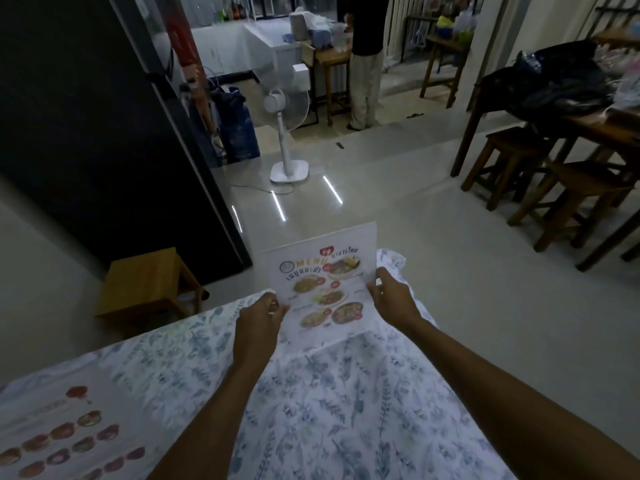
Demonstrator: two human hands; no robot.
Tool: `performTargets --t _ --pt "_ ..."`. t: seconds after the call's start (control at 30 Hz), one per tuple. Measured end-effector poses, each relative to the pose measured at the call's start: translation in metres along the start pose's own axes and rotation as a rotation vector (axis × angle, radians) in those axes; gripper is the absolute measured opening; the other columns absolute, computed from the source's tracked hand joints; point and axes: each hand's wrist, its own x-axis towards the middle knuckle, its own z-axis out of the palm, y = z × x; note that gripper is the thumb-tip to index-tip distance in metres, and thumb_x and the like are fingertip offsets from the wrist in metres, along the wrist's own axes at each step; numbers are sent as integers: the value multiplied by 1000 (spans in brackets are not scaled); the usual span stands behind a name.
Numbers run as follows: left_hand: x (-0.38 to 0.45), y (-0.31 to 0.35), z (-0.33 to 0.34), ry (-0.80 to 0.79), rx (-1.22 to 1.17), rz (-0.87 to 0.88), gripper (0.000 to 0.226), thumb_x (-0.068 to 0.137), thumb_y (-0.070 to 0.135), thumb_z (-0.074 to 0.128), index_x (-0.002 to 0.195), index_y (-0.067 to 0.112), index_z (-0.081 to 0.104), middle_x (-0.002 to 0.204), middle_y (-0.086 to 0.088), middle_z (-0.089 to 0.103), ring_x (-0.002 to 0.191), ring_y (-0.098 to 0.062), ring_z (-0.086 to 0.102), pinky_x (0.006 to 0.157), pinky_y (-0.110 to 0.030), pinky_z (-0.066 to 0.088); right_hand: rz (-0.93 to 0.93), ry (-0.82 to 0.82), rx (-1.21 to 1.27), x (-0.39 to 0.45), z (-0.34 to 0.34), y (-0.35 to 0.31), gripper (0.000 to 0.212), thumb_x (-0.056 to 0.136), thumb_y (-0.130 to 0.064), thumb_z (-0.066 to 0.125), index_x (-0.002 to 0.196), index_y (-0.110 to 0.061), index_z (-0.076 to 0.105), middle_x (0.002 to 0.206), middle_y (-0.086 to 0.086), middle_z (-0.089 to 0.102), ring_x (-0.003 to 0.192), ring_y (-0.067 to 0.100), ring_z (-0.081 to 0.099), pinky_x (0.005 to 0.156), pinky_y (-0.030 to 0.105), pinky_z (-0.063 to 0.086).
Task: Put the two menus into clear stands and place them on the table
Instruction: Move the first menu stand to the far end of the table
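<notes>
I hold a white menu [323,271] with food pictures upright at the far edge of the table [311,393], which wears a blue floral cloth. My left hand [258,322] grips the menu's left edge and my right hand [393,294] grips its right edge. Whether the menu sits inside a clear stand I cannot tell. A second menu [59,441] with rows of food pictures lies flat at the near left of the table.
A small wooden stool [145,285] stands left of the table beside a black cabinet [104,133]. A white pedestal fan [287,133] stands on the tiled floor ahead. Dark wooden stools [561,199] and a table are at the right. A person stands far back.
</notes>
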Motion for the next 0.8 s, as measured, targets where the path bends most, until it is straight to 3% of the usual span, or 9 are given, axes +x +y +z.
performTargets --t 0.17,0.33,0.5,0.6,0.8 --pt "31 24 36 -34 -63 23 35 89 31 72 65 24 47 64 7 62 59 -8 57 49 -19 37 21 11 -19 43 -23 28 18 100 -28 49 113 -15 50 107 19 70 94 39 67 75 45 58" --pt "50 35 61 -55 -71 -7 29 89 31 72 69 25 52 74 5 69 66 -9 66 50 -21 43 37 27 4 69 -30 45 16 101 -28 47 107 -15 52 104 16 71 93 36 67 78 48 58" --pt "70 40 72 -37 -41 -16 26 89 33 72 74 16 59 78 3 72 68 -11 68 55 -25 53 15 47 5 88 -32 51 12 101 -30 47 97 -18 49 101 11 70 90 31 66 76 40 56" --pt "82 39 78 -36 -38 -15 26 89 35 72 75 18 59 81 2 74 70 -11 71 61 -30 58 24 53 43 100 -31 54 15 101 -33 48 100 -19 52 100 11 72 89 30 69 76 43 59" --pt "100 41 86 -31 -10 9 26 89 35 72 75 17 59 81 0 75 70 -14 71 64 -30 58 21 53 33 120 -33 55 20 101 -35 47 107 -17 53 103 11 72 87 27 67 71 35 55"
